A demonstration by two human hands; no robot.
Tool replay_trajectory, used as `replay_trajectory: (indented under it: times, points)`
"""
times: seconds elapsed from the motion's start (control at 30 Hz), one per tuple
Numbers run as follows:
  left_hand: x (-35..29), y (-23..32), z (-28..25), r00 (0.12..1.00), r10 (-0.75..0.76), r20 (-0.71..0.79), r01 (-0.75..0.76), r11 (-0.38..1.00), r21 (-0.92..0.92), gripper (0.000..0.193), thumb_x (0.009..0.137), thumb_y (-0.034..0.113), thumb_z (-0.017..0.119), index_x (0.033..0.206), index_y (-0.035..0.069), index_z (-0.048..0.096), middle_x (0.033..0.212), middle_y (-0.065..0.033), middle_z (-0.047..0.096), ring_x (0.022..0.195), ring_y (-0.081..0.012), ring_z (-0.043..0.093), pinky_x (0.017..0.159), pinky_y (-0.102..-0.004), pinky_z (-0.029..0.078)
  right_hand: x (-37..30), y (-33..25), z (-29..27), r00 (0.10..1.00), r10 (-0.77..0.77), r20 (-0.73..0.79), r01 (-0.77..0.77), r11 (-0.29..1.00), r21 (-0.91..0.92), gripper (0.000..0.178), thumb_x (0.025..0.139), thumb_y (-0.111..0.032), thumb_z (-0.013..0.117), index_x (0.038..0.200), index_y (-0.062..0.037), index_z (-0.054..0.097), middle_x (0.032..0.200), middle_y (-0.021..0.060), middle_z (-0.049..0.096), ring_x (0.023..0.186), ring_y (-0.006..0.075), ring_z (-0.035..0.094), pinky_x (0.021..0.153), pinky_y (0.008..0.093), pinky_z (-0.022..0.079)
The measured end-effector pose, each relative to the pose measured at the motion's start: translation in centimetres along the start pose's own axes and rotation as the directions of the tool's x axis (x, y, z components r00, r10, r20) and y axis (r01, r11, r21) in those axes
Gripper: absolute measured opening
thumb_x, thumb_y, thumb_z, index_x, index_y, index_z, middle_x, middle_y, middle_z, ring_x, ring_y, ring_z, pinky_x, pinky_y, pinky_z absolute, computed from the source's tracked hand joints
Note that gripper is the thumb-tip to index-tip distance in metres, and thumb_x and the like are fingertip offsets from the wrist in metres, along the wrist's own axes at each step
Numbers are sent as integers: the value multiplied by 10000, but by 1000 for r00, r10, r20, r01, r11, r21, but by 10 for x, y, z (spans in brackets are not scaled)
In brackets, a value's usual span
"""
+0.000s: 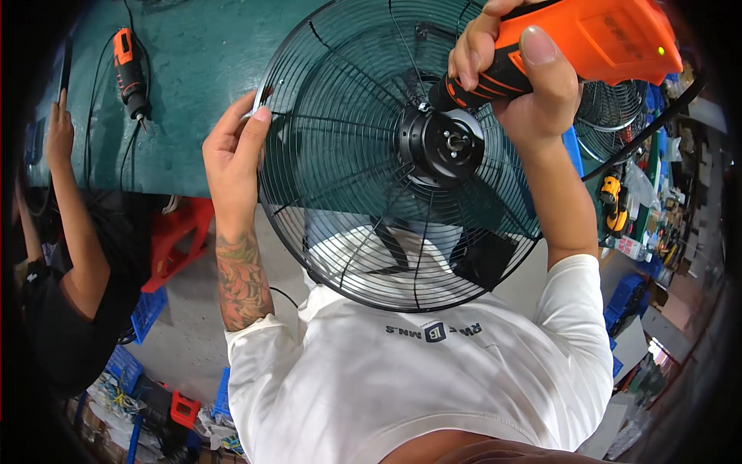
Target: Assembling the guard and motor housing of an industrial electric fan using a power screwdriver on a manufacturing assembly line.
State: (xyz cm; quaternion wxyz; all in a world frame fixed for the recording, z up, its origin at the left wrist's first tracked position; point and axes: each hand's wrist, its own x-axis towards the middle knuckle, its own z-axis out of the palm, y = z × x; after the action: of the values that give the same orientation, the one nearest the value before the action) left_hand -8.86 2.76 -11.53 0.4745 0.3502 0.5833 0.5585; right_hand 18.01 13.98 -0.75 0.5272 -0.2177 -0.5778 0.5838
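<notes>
A round black wire fan guard (340, 292) stands tilted at the edge of the green workbench. Its dark motor hub (440, 147) sits in the middle, and fan blades show through the wires. My left hand (234, 155) is closed on the guard's left rim, thumb on the near side. In my right hand (533, 97) is an orange and black power screwdriver (595, 39), fingers wrapped round its body. The screwdriver points left and down, with its nose by the upper edge of the hub. A small green light glows at its rear end. The bit tip is hard to make out.
Another orange and black power screwdriver (130, 73) lies on the green workbench (197, 46) with its cord. A co-worker's hand (59, 139) is at the far left. A second fan guard (610, 116) and a yellow drill (614, 203) lie on the right. A red stand (174, 240) is below the bench.
</notes>
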Motion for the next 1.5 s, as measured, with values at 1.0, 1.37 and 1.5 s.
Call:
replay_trajectory:
  times: [1.0,1.37,1.5]
  points:
    - [5,-7,-3,996,-75,-40,62,964,-260,357,1037,189,603,1285,-64,645,725,65,473,573,-23,374,493,-217,295,-6,10,-16,988,83,132,-97,989,110,699,828,-499,832,1177,14,509,764,119,601,631,218,609,612,345,529]
    - [-38,21,-46,992,-126,-24,63,637,-768,482,1029,33,477,1464,-148,375,1154,-168,546,764,-112,452,607,-228,412,17,-16,-5,924,121,364,-66,985,-160,406,835,-308,717,1055,19,621,699,46,599,606,126,620,577,280,533]
    - [-52,52,-23,963,160,215,48,687,-725,438,1079,116,475,1451,-109,421,721,19,499,531,-55,310,437,-231,280,23,-24,-5,870,167,464,-60,970,-235,355,854,-281,707,1035,21,660,727,53,628,637,123,643,583,275,531]
